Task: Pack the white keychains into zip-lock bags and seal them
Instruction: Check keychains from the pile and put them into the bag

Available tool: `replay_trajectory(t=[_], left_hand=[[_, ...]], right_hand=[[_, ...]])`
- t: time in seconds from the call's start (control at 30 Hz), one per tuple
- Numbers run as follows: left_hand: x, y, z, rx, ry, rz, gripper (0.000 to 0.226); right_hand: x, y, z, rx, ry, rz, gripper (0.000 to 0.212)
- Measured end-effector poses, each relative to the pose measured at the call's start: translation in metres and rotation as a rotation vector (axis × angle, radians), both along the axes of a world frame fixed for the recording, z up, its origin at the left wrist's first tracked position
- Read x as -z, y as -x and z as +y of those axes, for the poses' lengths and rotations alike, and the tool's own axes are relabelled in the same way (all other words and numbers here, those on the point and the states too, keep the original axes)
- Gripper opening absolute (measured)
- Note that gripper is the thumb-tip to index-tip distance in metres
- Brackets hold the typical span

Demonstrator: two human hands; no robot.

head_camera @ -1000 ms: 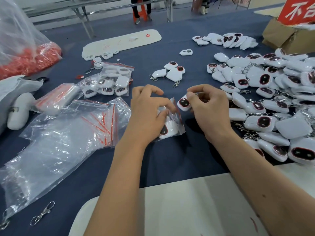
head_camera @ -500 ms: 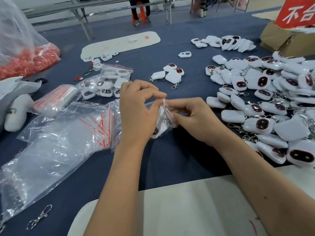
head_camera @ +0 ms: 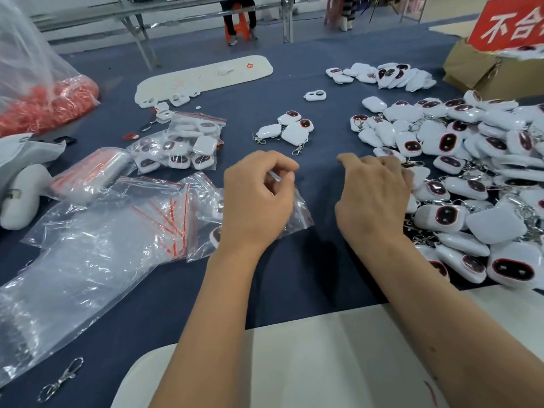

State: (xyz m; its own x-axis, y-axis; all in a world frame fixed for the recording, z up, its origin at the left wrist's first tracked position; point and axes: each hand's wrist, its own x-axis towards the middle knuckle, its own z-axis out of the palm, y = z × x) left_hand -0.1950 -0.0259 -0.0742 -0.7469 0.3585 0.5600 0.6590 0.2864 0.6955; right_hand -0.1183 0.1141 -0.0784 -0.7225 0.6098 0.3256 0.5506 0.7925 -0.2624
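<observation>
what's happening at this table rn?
A person is bagging white keychains. The left hand pinches the top edge of a small zip-lock bag that lies on the blue table, with at least one keychain showing through it. The right hand reaches into the loose keychain pile on the right; whether it has gripped one is hidden. Filled bags lie behind, and a stock of empty bags sits at the left.

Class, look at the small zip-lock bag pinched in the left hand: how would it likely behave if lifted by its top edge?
The zip-lock bag looks thin and crinkled, so it would probably flop and sag. The left hand pinches only its top, so the keychains inside would likely slide to the bottom. Its glossy film may be slippery.
</observation>
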Motion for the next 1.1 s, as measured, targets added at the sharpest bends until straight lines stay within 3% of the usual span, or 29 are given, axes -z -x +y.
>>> replay_trajectory(t=[0.13,0.2,0.33,0.37,0.43,0.53,0.6,0.8,1.1], left_hand=[[0.007,-0.002,0.005,0.034,0.160,-0.004,0.016],[0.008,-0.002,0.005,0.038,0.188,-0.004,0.017],[0.005,0.002,0.000,0.038,0.120,-0.112,0.016],[0.004,0.003,-0.002,0.036,0.089,-0.131,0.014],[0.000,0.005,-0.005,0.056,0.021,-0.188,0.014],[-0.004,0.005,-0.009,0.097,-0.031,-0.320,0.013],[-0.006,0.005,-0.010,0.097,-0.050,-0.371,0.011],[-0.007,0.006,-0.011,0.054,-0.082,-0.473,0.012],[-0.004,0.012,-0.016,0.106,-0.103,-0.572,0.011]], right_hand=[[-0.001,0.001,0.002,-0.070,0.010,0.118,0.055],[0.001,0.001,0.003,-0.078,0.071,0.244,0.051],[0.001,0.002,-0.003,-0.201,-0.025,0.613,0.030],[0.003,0.003,-0.004,-0.262,0.027,0.711,0.025],[0.007,0.007,-0.006,-0.382,0.355,0.837,0.016],[0.013,0.012,-0.011,-0.432,0.930,0.834,0.014],[0.017,0.015,-0.009,-0.426,1.082,0.776,0.015],[0.018,0.017,0.000,-0.479,1.214,0.621,0.009],[0.018,0.016,-0.001,-0.531,1.146,0.701,0.012]])
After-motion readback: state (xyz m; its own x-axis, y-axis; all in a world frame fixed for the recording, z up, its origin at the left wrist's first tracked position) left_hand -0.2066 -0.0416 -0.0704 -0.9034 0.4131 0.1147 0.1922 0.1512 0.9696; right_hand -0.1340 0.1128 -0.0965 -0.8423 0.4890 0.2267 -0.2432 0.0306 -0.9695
